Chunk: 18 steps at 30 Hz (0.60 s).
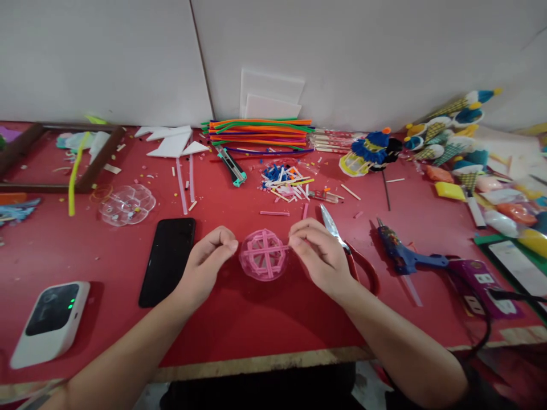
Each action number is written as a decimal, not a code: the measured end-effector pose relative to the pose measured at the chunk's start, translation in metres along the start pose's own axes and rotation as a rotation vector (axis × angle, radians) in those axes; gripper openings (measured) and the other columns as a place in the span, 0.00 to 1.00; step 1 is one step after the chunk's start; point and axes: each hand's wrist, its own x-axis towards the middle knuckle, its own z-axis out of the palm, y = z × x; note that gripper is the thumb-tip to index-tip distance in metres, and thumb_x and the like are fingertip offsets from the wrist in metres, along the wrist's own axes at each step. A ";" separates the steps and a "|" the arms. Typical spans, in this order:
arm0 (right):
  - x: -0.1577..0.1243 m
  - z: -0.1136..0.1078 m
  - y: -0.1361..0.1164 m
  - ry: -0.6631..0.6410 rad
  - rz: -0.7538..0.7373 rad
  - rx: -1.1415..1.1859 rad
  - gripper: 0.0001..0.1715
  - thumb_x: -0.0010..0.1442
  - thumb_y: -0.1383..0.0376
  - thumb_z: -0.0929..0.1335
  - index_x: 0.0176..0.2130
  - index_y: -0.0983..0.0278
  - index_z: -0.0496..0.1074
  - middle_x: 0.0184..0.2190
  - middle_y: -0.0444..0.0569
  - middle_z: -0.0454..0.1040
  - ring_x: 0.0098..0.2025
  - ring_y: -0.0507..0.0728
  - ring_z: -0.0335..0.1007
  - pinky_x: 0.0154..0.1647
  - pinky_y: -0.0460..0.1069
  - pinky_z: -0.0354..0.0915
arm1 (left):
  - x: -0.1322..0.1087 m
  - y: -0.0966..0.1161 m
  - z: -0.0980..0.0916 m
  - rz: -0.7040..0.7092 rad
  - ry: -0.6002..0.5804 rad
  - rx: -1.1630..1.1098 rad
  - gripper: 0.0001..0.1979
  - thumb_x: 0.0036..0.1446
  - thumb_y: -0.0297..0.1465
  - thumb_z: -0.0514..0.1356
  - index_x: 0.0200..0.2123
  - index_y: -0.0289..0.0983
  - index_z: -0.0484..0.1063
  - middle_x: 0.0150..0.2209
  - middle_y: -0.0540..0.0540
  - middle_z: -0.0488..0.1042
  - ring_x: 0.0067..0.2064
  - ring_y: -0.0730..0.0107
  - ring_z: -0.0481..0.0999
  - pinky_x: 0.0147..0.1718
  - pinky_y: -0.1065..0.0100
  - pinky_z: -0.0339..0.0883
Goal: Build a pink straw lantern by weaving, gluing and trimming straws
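Note:
A round pink lattice of thin strips [265, 254], with spokes crossing inside a many-sided ring, lies on the red table in front of me. It seems to rest on a clear round base. My left hand [209, 259] is just left of it, thumb and fingertips pinched together; whatever is between them is too small to make out. On the other side, my right hand [318, 256] pinches the right end of a pink strip [280, 249] that crosses the lattice. Red-handled scissors [331, 222] lie partly behind my right hand, blades pointing away.
A black phone [167, 262] and a white device [51, 322] lie to the left. At right are a blue glue gun [397, 250] and its cord. Behind are a utility knife [231, 165], cut scraps [286, 181] and pipe cleaners [260, 132]. The table's front edge [265, 363] is close.

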 end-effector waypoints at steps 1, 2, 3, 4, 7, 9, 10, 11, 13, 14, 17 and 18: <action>0.000 -0.002 0.000 0.007 -0.015 -0.020 0.13 0.69 0.63 0.65 0.32 0.59 0.73 0.35 0.46 0.74 0.39 0.55 0.71 0.43 0.52 0.68 | 0.000 -0.002 -0.002 0.006 0.000 -0.021 0.12 0.58 0.37 0.61 0.26 0.38 0.66 0.29 0.51 0.64 0.30 0.72 0.62 0.30 0.69 0.59; 0.000 -0.003 0.000 0.013 -0.020 -0.037 0.14 0.70 0.63 0.64 0.33 0.59 0.73 0.35 0.47 0.74 0.40 0.55 0.72 0.43 0.52 0.68 | 0.000 -0.004 -0.004 0.023 0.000 -0.027 0.10 0.59 0.38 0.60 0.29 0.39 0.69 0.32 0.49 0.67 0.33 0.70 0.65 0.33 0.68 0.62; 0.000 -0.004 0.000 0.022 -0.018 -0.050 0.14 0.70 0.63 0.64 0.33 0.59 0.74 0.35 0.47 0.75 0.41 0.55 0.72 0.44 0.52 0.68 | -0.001 -0.004 -0.006 0.047 -0.015 -0.016 0.09 0.60 0.39 0.60 0.35 0.39 0.72 0.37 0.47 0.70 0.37 0.67 0.69 0.38 0.67 0.66; 0.000 -0.004 0.001 0.037 -0.007 -0.058 0.13 0.70 0.63 0.64 0.35 0.59 0.74 0.36 0.47 0.75 0.41 0.55 0.72 0.45 0.52 0.68 | -0.003 -0.005 -0.006 0.074 -0.048 0.015 0.11 0.60 0.39 0.61 0.42 0.40 0.73 0.44 0.45 0.72 0.44 0.64 0.72 0.44 0.64 0.68; 0.000 -0.003 0.008 0.116 0.060 -0.035 0.05 0.68 0.63 0.66 0.42 0.57 0.73 0.38 0.47 0.76 0.42 0.56 0.74 0.45 0.53 0.69 | -0.010 -0.004 -0.005 0.135 -0.253 0.201 0.31 0.57 0.40 0.66 0.62 0.43 0.62 0.65 0.38 0.62 0.66 0.50 0.63 0.63 0.54 0.62; 0.002 -0.004 0.012 0.169 0.097 -0.020 0.08 0.66 0.64 0.68 0.47 0.57 0.72 0.39 0.46 0.77 0.41 0.55 0.75 0.44 0.52 0.71 | -0.013 -0.006 -0.003 0.152 -0.390 0.337 0.47 0.53 0.40 0.71 0.69 0.44 0.48 0.71 0.34 0.51 0.72 0.45 0.55 0.68 0.49 0.57; 0.004 -0.005 0.013 0.180 0.103 -0.029 0.09 0.66 0.64 0.68 0.47 0.57 0.71 0.39 0.46 0.77 0.41 0.55 0.75 0.44 0.52 0.71 | -0.015 -0.008 -0.002 0.166 -0.424 0.396 0.53 0.51 0.40 0.73 0.70 0.44 0.43 0.72 0.32 0.48 0.73 0.43 0.54 0.69 0.47 0.57; 0.005 -0.008 0.012 0.183 0.096 -0.051 0.08 0.66 0.65 0.68 0.46 0.57 0.72 0.39 0.47 0.77 0.41 0.55 0.76 0.44 0.51 0.71 | -0.015 -0.011 0.000 0.182 -0.436 0.448 0.56 0.50 0.41 0.74 0.70 0.44 0.40 0.72 0.31 0.47 0.73 0.42 0.53 0.69 0.46 0.56; 0.006 -0.017 0.003 0.174 0.057 -0.132 0.05 0.67 0.65 0.67 0.44 0.58 0.72 0.38 0.47 0.77 0.41 0.55 0.76 0.43 0.51 0.71 | -0.015 -0.017 0.001 0.215 -0.410 0.527 0.57 0.50 0.42 0.73 0.70 0.43 0.38 0.71 0.29 0.48 0.73 0.40 0.54 0.69 0.42 0.55; 0.004 -0.023 -0.004 0.168 0.033 -0.188 0.06 0.68 0.64 0.66 0.43 0.58 0.73 0.37 0.47 0.78 0.39 0.55 0.76 0.41 0.50 0.71 | -0.015 -0.021 0.001 0.230 -0.390 0.556 0.56 0.52 0.42 0.73 0.70 0.43 0.38 0.70 0.29 0.50 0.72 0.40 0.55 0.69 0.41 0.55; -0.011 -0.046 -0.030 0.148 0.004 -0.435 0.08 0.69 0.63 0.65 0.45 0.57 0.75 0.31 0.44 0.77 0.31 0.54 0.74 0.34 0.49 0.69 | -0.012 -0.028 0.000 0.288 -0.353 0.624 0.55 0.53 0.42 0.72 0.71 0.45 0.38 0.70 0.30 0.51 0.72 0.38 0.56 0.69 0.38 0.55; -0.019 -0.056 -0.036 0.163 -0.003 -0.515 0.08 0.68 0.62 0.66 0.45 0.56 0.75 0.30 0.43 0.77 0.29 0.54 0.74 0.34 0.49 0.69 | -0.011 -0.028 0.000 0.309 -0.347 0.636 0.55 0.52 0.42 0.72 0.71 0.46 0.38 0.70 0.30 0.52 0.72 0.38 0.56 0.68 0.37 0.55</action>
